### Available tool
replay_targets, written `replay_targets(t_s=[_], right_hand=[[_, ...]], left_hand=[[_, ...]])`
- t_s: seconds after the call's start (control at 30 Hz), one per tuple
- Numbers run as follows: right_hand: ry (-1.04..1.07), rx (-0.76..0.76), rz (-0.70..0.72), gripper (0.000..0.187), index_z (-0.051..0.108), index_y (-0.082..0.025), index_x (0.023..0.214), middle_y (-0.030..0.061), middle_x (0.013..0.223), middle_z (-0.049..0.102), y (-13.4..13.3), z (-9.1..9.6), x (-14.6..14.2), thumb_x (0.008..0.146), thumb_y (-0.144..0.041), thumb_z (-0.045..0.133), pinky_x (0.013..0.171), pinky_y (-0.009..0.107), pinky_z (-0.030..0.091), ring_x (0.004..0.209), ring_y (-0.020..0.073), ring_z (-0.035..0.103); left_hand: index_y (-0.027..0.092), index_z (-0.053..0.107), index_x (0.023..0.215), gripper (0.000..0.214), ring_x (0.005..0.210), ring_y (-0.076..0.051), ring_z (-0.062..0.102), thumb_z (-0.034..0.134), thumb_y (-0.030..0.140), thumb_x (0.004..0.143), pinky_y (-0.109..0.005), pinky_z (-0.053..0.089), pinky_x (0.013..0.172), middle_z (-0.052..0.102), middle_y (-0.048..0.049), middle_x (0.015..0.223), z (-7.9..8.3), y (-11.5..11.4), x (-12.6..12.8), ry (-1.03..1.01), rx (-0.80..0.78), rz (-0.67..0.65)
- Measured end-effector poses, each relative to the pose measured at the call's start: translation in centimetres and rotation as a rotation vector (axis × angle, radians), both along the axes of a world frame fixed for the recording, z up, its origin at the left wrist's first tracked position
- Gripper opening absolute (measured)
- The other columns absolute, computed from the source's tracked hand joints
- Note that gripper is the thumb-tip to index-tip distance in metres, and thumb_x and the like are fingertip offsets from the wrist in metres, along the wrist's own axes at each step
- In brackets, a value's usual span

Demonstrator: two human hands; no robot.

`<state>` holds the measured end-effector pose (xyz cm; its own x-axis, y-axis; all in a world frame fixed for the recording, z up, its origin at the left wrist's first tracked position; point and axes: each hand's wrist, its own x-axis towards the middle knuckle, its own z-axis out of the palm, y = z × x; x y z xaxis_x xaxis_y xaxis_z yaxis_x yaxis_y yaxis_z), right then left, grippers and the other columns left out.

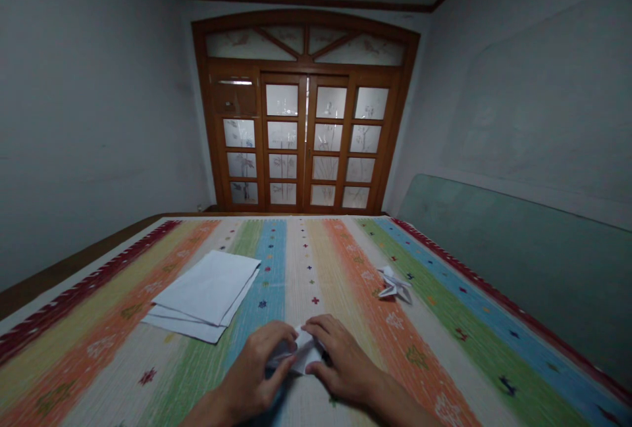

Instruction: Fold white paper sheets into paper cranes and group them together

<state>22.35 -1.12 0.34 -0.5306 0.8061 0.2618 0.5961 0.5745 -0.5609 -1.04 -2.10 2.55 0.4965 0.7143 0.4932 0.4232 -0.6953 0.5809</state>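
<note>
My left hand [257,368] and my right hand [340,361] meet low in the middle of the view over a small folded white paper [299,354]. Both hands pinch and press it against the striped cloth [444,348], fingers curled round its edges. Most of the paper is hidden beneath my fingers. A stack of white paper sheets [207,292] lies to the left of my hands. A finished folded paper figure [395,284] rests to the upper right on the cloth.
The striped, multicoloured cloth covers a wide flat surface running to a wooden door with frosted glass panes [306,144]. A greenish glass panel [518,262] leans along the right wall. Bare grey walls stand on both sides.
</note>
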Motion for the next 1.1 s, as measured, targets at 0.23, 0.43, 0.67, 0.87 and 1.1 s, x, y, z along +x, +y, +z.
replay_targets(t_s=[0.23,0.43,0.67,0.87,1.1], right_hand=[[0.019,-0.011,-0.004,0.046,0.057,-0.020,0.122,0.0113,0.123,0.061,-0.2,0.5,-0.1,0.079,-0.022,0.073,0.103,0.042,0.042,0.115,0.0292,0.053],[0.036,-0.007,-0.002,0.049,0.054,-0.019,0.121,0.0115,0.121,0.061,0.0,0.3,-0.1,0.076,-0.019,0.074,0.102,0.042,0.042,0.114,0.0294,0.053],[0.046,-0.014,-0.009,0.048,0.054,-0.021,0.120,0.0111,0.122,0.061,0.0,0.1,0.0,0.077,-0.020,0.074,0.101,0.042,0.042,0.114,0.0293,0.054],[0.031,-0.019,-0.011,0.048,0.054,-0.020,0.121,0.0125,0.123,0.060,-0.1,0.2,0.0,0.077,-0.021,0.073,0.103,0.043,0.042,0.115,0.0299,0.053],[0.027,-0.025,-0.012,0.050,0.053,-0.018,0.123,0.0130,0.123,0.060,-0.1,0.2,-0.1,0.077,-0.021,0.073,0.103,0.043,0.041,0.115,0.0297,0.053]], left_hand=[[0.022,0.068,0.116,0.030,0.106,-0.028,0.069,0.054,0.041,0.097,-0.036,0.054,0.096,0.075,-0.0109,0.112,-1.0,0.2,-0.3,-0.089,-0.071,0.058],[0.023,0.073,0.108,0.043,0.106,-0.027,0.068,0.036,0.044,0.105,-0.037,0.052,0.097,0.075,-0.0099,0.108,-0.4,0.7,-0.1,-0.156,-0.136,0.076],[0.024,0.076,0.107,0.035,0.108,-0.028,0.067,0.046,0.040,0.102,-0.040,0.053,0.098,0.075,-0.0112,0.106,-0.6,0.9,0.1,-0.088,-0.085,0.099],[0.025,0.075,0.110,0.023,0.109,-0.027,0.069,0.056,0.030,0.097,-0.040,0.055,0.098,0.077,-0.0100,0.106,-0.9,0.9,0.3,-0.069,-0.011,0.072],[0.026,0.073,0.113,0.023,0.118,-0.030,0.063,0.062,0.022,0.093,-0.047,0.053,0.101,0.076,-0.0097,0.113,-1.5,0.9,0.3,-0.011,-0.018,0.128]])
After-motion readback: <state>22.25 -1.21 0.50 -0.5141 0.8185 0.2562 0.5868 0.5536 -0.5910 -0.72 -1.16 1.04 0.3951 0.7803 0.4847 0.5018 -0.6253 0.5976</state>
